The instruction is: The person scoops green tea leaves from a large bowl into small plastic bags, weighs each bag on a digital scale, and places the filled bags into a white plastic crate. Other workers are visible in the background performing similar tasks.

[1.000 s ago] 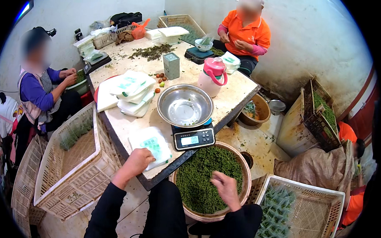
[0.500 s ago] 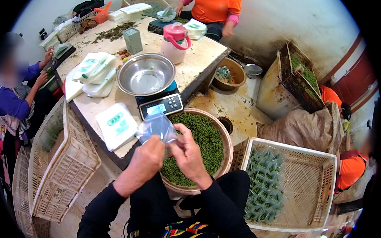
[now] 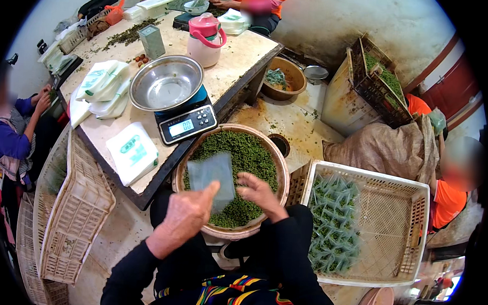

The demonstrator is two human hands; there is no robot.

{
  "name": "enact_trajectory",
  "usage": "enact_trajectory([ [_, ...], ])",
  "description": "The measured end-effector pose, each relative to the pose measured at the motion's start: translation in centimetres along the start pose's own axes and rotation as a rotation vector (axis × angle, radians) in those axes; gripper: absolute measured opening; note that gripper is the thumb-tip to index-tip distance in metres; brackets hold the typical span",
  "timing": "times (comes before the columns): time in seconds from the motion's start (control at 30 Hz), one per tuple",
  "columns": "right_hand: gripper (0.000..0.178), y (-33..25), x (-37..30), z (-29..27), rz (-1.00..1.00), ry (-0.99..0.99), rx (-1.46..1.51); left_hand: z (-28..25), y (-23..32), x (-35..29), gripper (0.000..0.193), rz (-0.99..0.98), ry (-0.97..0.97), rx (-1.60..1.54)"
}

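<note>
Clear plastic bag (image 3: pixel 219 170) above our tub (image 3: pixel 284 175) of green berries (image 3: pixel 257 153), our left hand's (image 3: pixel 182 215) fingers clamped on its lower part, our right hand's (image 3: pixel 261 195) fingers apart just beside it, scale (image 3: pixel 188 126) on counter (image 3: pixel 236 61).

A thin, see-through plastic bag (image 3: pixel 214 170) with a soft sheen. Green berries (image 3: pixel 249 150) form a rough, beady surface inside a smooth, dull tub (image 3: pixel 285 181), apparently plastic. The bowl (image 3: pixel 168 84) is shiny metal; the scale (image 3: pixel 204 118), smooth black plastic. The worktop (image 3: pixel 244 64) looks matt and stained. The crate (image 3: pixel 389 227) is hard, latticed plastic; the sack (image 3: pixel 381 149), coarse, wrinkled cloth.
</note>
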State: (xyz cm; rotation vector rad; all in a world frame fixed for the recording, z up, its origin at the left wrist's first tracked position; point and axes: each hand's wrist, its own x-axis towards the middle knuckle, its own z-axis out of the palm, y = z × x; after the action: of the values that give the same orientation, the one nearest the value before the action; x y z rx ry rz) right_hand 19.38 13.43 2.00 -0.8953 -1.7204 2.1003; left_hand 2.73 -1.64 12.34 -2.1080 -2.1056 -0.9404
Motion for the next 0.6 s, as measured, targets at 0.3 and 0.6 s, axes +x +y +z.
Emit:
enact_trajectory([
  [0.3,0.098,15.2,1.4,5.5,0.303,0.314,-0.832,8.7,-2.2,-2.7,0.019,-0.545,0.097,-0.371],
  [0.6,0.036,9.0,1.8,-0.3,0.237,0.405,-0.293,12.5,-6.2,1.1,0.016,-0.726,-0.032,-0.647],
])
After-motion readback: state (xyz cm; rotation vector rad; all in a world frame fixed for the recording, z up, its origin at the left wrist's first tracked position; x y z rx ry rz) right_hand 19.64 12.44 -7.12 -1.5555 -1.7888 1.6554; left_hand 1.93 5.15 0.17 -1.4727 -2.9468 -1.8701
